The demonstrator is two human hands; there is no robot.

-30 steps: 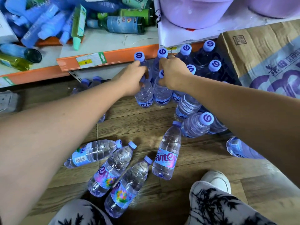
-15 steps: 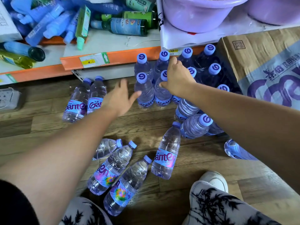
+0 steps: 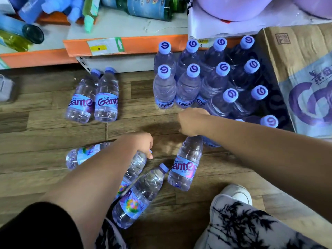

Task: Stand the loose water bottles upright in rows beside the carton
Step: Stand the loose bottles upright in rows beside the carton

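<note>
Several clear water bottles with purple caps stand upright in rows point(image 3: 188, 83) left of the cardboard carton point(image 3: 294, 56). Loose bottles lie on the wooden floor. My left hand point(image 3: 138, 144) curls round the cap end of one lying bottle point(image 3: 135, 168). My right hand point(image 3: 191, 121) grips the top of another lying bottle point(image 3: 186, 164), hiding its cap. A third bottle point(image 3: 138, 194) lies between them near my knees. A fourth point(image 3: 80, 155) lies partly under my left forearm. Two more point(image 3: 93, 99) lie side by side by the shelf base.
An orange-edged low shelf point(image 3: 125, 45) runs along the back, carrying lying spray and cleaner bottles point(image 3: 149, 8) and purple basins point(image 3: 233, 8). My patterned trouser knees point(image 3: 242, 221) and a white shoe point(image 3: 237, 193) are at the bottom right. A grey object point(image 3: 5, 88) sits at the left edge.
Both hands have left the upright rows and come back toward me. The left hand has dropped onto a lying bottle's cap end, the right onto the top of another.
</note>
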